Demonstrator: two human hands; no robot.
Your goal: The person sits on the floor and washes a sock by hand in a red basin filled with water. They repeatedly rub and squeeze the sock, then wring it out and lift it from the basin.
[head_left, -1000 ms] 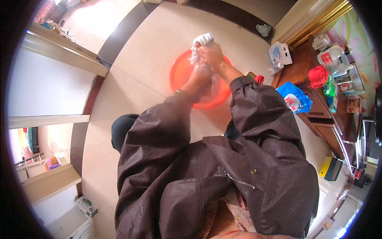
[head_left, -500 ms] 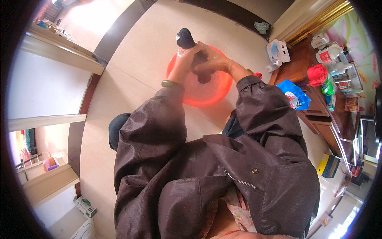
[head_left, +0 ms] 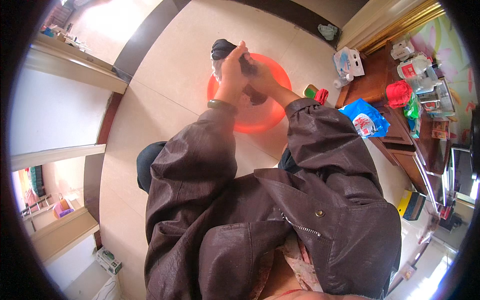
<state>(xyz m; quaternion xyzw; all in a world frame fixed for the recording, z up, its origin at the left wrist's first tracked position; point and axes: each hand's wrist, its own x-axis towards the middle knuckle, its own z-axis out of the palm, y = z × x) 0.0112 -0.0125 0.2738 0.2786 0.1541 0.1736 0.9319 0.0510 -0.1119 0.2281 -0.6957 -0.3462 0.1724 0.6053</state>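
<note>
A dark wet cloth (head_left: 222, 49), sock-like in shape, is bunched between my hands over an orange-red basin (head_left: 265, 123) on the floor. White suds cling to its upper left part, which sticks out past the basin's far left rim. Its lower end (head_left: 255, 96) hangs down toward the cloudy water. My left hand (head_left: 234, 72) is closed around the cloth, thumb uppermost. Close against it, my right hand (head_left: 263, 80) grips the cloth's right side. Most of the fingers and the middle of the cloth are hidden behind the hands.
Right of the basin lie a green-and-yellow item (head_left: 310, 92) and a red bundle (head_left: 321, 96). A blue packet (head_left: 365, 118) stands by a brown wooden cabinet (head_left: 367, 91) crowded with bottles. A crumpled pale cloth (head_left: 327, 32) lies at the far right. My knees flank the near side.
Both hands have drawn closer together around the cloth. Its upper end has shifted left and slightly down, showing more suds. The green-and-yellow item has come into sight beside my right sleeve.
</note>
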